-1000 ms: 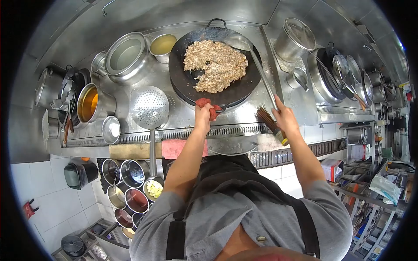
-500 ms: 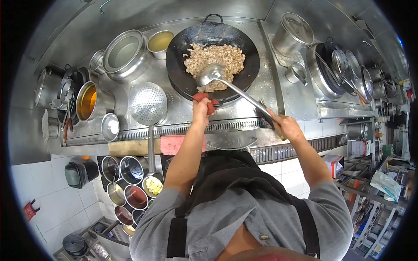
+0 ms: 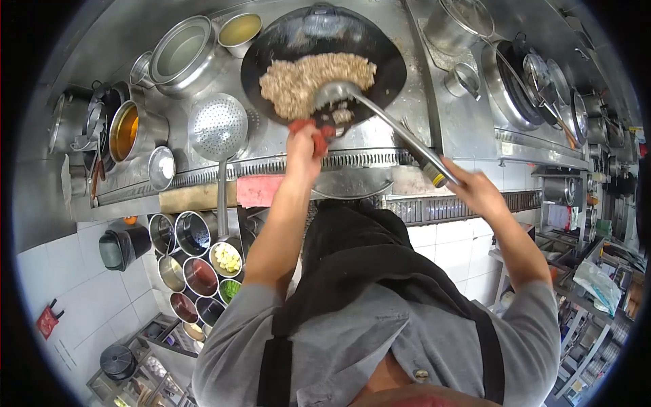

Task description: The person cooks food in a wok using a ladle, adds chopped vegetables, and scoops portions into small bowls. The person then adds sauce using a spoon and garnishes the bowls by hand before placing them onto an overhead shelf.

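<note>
My left hand (image 3: 302, 150) is closed on a bunched red cloth (image 3: 321, 140) at the near rim of a black wok (image 3: 390, 76). The cloth covers the wok's near handle, partly hidden. Brown, crumbly food like minced meat (image 3: 302, 74) lies heaped across the wok. My right hand (image 3: 476, 191) is wrapped round the end of a long metal ladle (image 3: 400, 127), slightly smeared by motion. The ladle's bowl rests in the near part of the food, its back facing up.
A perforated skimmer (image 3: 218, 126) lies left of the wok. Further left stand a pot of orange liquid (image 3: 157, 129) and a large pot (image 3: 182, 55). A pink folded cloth (image 3: 258, 191) lies on the front edge. Several ingredient containers, one with chopped pale pieces (image 3: 226, 258), stand below left.
The food has shifted to the left and spread in the wok, which looks tilted towards me. My right hand has drawn back and to the right with the ladle. The whole view has shifted slightly.
</note>
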`<control>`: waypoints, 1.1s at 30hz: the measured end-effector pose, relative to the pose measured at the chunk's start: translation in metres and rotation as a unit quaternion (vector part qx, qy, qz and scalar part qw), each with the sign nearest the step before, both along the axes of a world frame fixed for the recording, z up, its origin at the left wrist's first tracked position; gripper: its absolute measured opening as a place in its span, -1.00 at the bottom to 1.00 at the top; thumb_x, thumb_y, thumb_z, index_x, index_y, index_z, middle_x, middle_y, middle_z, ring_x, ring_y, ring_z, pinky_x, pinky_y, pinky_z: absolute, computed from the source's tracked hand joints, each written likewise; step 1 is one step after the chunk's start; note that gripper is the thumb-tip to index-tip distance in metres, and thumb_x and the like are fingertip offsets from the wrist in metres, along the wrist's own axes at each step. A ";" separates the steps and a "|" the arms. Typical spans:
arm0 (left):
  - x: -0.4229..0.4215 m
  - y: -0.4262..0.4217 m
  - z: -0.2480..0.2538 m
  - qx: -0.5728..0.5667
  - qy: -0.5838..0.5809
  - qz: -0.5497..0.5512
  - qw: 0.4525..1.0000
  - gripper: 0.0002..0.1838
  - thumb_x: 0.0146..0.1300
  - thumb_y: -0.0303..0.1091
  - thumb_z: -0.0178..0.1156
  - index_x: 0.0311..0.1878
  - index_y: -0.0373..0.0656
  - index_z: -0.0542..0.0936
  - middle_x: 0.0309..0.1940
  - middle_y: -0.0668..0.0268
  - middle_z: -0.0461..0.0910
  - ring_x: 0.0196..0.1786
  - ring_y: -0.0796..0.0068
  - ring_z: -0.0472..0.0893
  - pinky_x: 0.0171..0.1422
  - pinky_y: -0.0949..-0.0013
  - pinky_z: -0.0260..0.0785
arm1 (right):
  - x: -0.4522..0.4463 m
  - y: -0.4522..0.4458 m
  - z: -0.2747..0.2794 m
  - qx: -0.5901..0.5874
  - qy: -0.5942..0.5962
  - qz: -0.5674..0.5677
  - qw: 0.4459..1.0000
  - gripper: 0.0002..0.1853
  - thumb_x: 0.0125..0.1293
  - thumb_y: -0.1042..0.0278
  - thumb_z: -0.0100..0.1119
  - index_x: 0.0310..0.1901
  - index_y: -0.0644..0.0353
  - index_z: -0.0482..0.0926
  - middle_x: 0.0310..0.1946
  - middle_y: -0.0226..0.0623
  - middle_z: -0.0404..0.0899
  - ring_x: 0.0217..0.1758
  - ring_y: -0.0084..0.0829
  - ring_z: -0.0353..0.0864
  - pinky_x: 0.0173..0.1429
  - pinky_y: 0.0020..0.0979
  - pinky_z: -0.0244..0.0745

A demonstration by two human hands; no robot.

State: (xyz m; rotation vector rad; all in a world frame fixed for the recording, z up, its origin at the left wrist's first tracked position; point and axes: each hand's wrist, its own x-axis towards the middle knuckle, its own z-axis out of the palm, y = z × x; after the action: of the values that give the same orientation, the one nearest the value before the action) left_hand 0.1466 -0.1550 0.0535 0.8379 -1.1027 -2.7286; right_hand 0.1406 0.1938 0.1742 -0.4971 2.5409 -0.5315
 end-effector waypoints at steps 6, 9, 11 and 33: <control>0.077 0.031 -0.036 -0.039 -0.076 0.074 0.994 -0.71 -0.03 -0.61 -0.02 -0.18 -0.14 0.34 -0.38 0.25 0.40 -0.46 0.30 0.57 -0.63 0.32 0.21 | -0.012 -0.038 -0.063 -0.032 0.185 0.037 0.981 -0.35 0.25 0.28 0.15 0.38 -0.12 0.19 -0.48 0.04 0.56 -0.38 0.09 0.56 -0.24 -0.01 0.42; 0.094 0.042 0.013 -0.037 -0.088 0.059 0.994 -0.72 0.00 -0.60 -0.03 -0.16 -0.16 0.34 -0.45 0.24 0.39 -0.44 0.26 0.59 -0.62 0.33 0.26 | 0.010 0.001 -0.011 -0.064 0.106 0.037 0.992 -0.40 0.21 0.39 0.16 0.32 -0.07 0.31 -0.48 0.08 0.55 -0.38 0.07 0.57 -0.25 -0.06 0.44; 0.061 0.029 0.014 -0.021 -0.042 0.057 0.997 -0.69 0.00 -0.58 -0.02 -0.12 -0.15 0.35 -0.40 0.25 0.42 -0.39 0.26 0.60 -0.54 0.30 0.33 | 0.019 0.033 0.005 -0.056 0.038 0.034 0.997 -0.40 0.20 0.40 0.16 0.31 -0.07 0.33 -0.51 0.06 0.55 -0.41 0.05 0.57 -0.28 -0.12 0.45; -0.054 -0.005 -0.057 -0.078 -0.009 0.041 0.996 -0.86 0.04 -0.64 -0.10 -0.35 -0.17 0.36 -0.62 0.28 0.33 -0.65 0.33 0.49 -0.72 0.31 0.18 | -0.081 -0.044 -0.074 -0.063 0.131 -0.104 0.984 -0.43 0.27 0.31 0.07 0.34 -0.05 0.26 -0.33 0.16 0.59 -0.22 0.15 0.57 -0.06 -0.04 0.44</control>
State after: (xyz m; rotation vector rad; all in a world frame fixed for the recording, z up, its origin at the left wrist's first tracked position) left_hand 0.0926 -0.1602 -0.0037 0.8654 -1.2376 -2.5345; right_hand 0.0597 0.1494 0.0998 -0.3690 2.8428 -0.7506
